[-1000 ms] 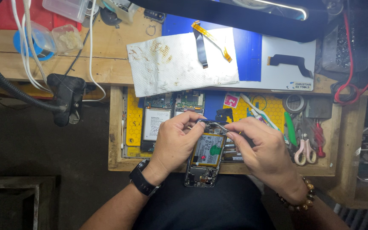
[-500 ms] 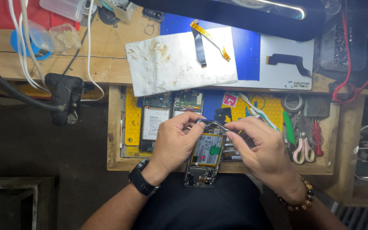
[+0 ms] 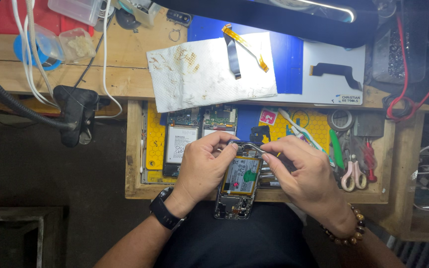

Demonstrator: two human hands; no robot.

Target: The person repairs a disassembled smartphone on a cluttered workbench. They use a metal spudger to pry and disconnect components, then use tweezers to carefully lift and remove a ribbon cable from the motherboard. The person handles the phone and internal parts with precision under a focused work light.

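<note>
Wooden worktop point(image 3: 100, 74) fills the upper frame; at lower centre an opened phone point(image 3: 237, 186) lies gripped along its left edge by the left hand point(image 3: 202, 168), while the right hand point(image 3: 306, 173) pinches tweezers point(image 3: 255, 147) at its top.

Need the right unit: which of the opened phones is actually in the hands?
The phone with the yellow-edged battery, held by the left hand. The other two lie untouched in the drawer.

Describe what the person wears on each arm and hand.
Both forearms are bare, with no sleeves or gloves showing. The left hand has a black smartwatch on a black band at the wrist. The right hand has a bracelet of round brown beads at the wrist. No rings are visible.
</note>
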